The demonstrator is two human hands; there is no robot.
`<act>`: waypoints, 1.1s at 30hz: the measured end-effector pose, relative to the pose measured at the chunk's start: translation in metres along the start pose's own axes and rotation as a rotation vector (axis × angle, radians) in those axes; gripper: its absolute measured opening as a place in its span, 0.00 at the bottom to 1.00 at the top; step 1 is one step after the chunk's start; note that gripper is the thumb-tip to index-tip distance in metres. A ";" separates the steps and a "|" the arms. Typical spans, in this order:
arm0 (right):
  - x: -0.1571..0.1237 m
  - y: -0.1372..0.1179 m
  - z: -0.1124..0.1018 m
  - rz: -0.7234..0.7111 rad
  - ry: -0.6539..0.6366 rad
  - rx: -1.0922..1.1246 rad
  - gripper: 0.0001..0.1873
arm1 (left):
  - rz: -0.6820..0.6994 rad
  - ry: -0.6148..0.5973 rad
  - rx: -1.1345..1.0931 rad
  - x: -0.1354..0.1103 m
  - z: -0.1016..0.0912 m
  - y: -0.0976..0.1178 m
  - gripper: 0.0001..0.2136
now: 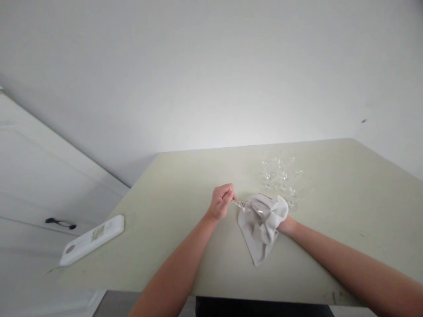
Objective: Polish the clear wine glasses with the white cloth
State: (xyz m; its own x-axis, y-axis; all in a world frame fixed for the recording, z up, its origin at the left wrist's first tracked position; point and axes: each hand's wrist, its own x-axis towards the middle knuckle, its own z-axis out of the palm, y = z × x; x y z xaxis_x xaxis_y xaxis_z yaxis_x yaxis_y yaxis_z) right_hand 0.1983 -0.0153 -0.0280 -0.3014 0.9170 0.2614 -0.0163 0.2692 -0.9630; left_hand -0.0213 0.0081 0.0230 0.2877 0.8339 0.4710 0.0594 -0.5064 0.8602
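My left hand (224,200) is closed around the stem end of a clear stemmed glass (254,211), which lies tilted sideways above the table. The glass bowl points right, into a pale grey cloth (261,233) with a bit of red at its upper edge. The cloth covers my right hand (284,223), leaving little more than the wrist in sight; its fingers are hidden in the folds, where it holds the cloth against the bowl. One corner of the cloth hangs down toward the table's front edge.
Several clear stemmed glasses (280,171) stand close together behind the cloth on the pale table (172,189). A long white object with a round hole (95,240) lies at the left edge. Beyond are a white wall (205,88) and a cabinet with a dark handle (61,223).
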 end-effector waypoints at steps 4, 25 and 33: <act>-0.003 -0.008 -0.005 0.036 -0.052 0.052 0.13 | 0.052 0.028 0.012 -0.001 0.004 0.001 0.26; 0.003 -0.033 -0.006 0.121 -0.139 -0.103 0.08 | 0.158 0.095 0.052 -0.006 0.015 0.008 0.27; 0.005 -0.026 -0.005 0.101 -0.114 -0.103 0.12 | 0.177 0.126 0.056 -0.009 0.021 0.008 0.26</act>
State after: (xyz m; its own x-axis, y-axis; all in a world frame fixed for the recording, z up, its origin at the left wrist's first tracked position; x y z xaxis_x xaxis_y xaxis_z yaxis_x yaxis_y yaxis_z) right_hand 0.2021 -0.0163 -0.0013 -0.4028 0.9031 0.1488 0.1155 0.2115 -0.9705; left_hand -0.0035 -0.0084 0.0218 0.1772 0.7499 0.6374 0.0725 -0.6559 0.7514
